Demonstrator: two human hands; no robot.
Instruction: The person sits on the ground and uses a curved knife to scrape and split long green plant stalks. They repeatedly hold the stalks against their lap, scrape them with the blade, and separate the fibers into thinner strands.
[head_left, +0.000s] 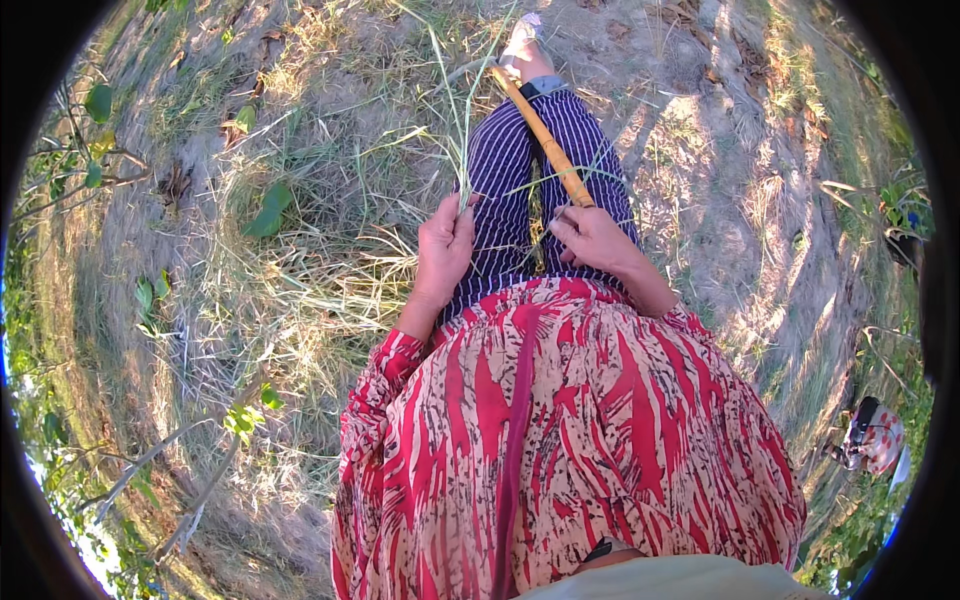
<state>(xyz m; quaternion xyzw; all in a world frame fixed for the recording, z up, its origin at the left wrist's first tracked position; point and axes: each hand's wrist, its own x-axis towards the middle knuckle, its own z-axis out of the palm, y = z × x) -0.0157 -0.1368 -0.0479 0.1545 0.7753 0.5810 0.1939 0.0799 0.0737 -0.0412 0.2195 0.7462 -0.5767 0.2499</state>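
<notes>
My left hand (445, 234) grips a small bunch of long green grass stalks (463, 169) between thumb and fingers, above my left thigh. The stalks fan upward, away from me. My right hand (589, 234) is closed at the near end of a yellow-brown bamboo handle (546, 139), over my right thigh. At the handle's far end, by my foot (526, 49), a thin grey curved piece, seemingly a sickle blade, reaches left. Thin grass strands cross my striped trousers (501, 150) near the right hand; whether its fingertips also pinch one is hard to tell.
Loose cut grass (322, 289) lies in a heap to my left, with a broad green leaf (270, 211) on it. Bare branches (202, 487) stick up at lower left. Dry soil (697, 195) extends on the right. Another person (874, 439) is at the far right rim.
</notes>
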